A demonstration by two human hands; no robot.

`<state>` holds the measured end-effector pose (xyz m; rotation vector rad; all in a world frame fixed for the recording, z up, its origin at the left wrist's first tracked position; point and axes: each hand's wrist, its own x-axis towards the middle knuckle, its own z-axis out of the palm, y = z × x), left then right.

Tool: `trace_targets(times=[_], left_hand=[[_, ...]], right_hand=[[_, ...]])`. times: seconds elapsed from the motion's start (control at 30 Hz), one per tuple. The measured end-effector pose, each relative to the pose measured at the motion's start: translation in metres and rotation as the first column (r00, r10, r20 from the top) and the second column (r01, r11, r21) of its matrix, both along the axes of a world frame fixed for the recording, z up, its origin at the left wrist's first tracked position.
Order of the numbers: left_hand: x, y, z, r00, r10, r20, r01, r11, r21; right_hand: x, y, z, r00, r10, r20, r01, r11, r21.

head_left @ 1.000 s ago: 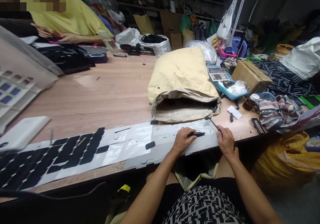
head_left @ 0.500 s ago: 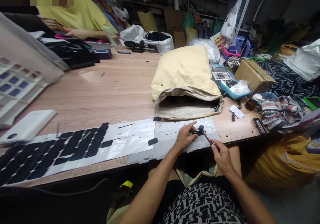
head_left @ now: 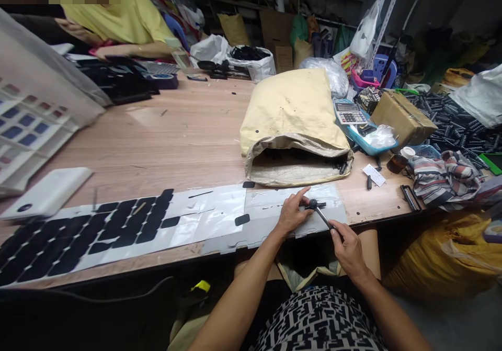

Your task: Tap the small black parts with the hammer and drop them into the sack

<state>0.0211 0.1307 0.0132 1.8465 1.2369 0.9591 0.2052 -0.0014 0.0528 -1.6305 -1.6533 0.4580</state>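
Note:
In my right hand (head_left: pixel 348 247) is a slim metal-looking rod with a round black head (head_left: pixel 323 218), the fingers wrapped around its near end. The head overlaps a small dark strip-like part (head_left: pixel 321 204); whether they touch I cannot tell. My left hand (head_left: pixel 291 212) rests at the left end of that part, thumb and fingers closed at it and the index finger pointing forward. Under both lies a clear plastic sheet (head_left: pixel 270 220) along the table's front edge. My fingers hide the part's left end.
A large cream sack (head_left: pixel 288 102) lies open toward me. To the left, black rounded pads (head_left: pixel 129 220) cover a white sheet. A calculator (head_left: pixel 350 114) and a cardboard box (head_left: pixel 403 118) stand at right. Across the table sits a person in a yellow top (head_left: pixel 137 19).
The rod's round head has shifted slightly left and down over the dark part. My left hand stays nearly in place. The view has turned a little, and the other person's arms have moved.

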Motion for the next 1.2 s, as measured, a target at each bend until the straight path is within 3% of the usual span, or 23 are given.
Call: trace_targets(times=[0.2, 0.4, 0.57, 0.73, 0.93, 1.03, 1.2], left_hand=[[-0.001, 0.000, 0.000, 1.000, -0.015, 0.005, 0.015, 1.000, 0.011], [-0.002, 0.000, -0.003, 1.000, -0.018, -0.006, 0.018, 1.000, 0.021], [-0.002, -0.001, 0.000, 1.000, -0.022, -0.005, 0.022, 1.000, 0.021], [-0.002, 0.000, 0.001, 0.999, -0.038, -0.004, 0.038, 0.999, 0.012], [-0.004, 0.000, -0.002, 0.999, -0.037, -0.002, 0.037, 0.999, 0.031], [-0.005, 0.000, -0.002, 0.999, -0.048, -0.011, 0.048, 0.998, 0.028], [-0.006, -0.003, 0.005, 0.994, -0.094, -0.047, 0.096, 0.995, 0.030]], right_hand=[[0.004, -0.002, 0.004, 0.999, -0.034, -0.032, 0.035, 0.999, 0.028], [0.008, -0.005, -0.002, 0.998, -0.049, -0.028, 0.050, 0.999, 0.017], [0.016, 0.008, -0.003, 0.995, -0.100, -0.014, 0.100, 0.994, 0.039], [0.034, 0.037, -0.005, 0.957, -0.198, 0.215, 0.180, 0.979, 0.100], [0.040, 0.061, -0.020, 0.756, -0.291, 0.587, 0.216, 0.957, 0.196], [0.037, 0.064, -0.028, 0.708, -0.323, 0.629, 0.215, 0.946, 0.243], [0.036, 0.065, -0.031, 0.707, -0.326, 0.628, 0.228, 0.945, 0.234]])
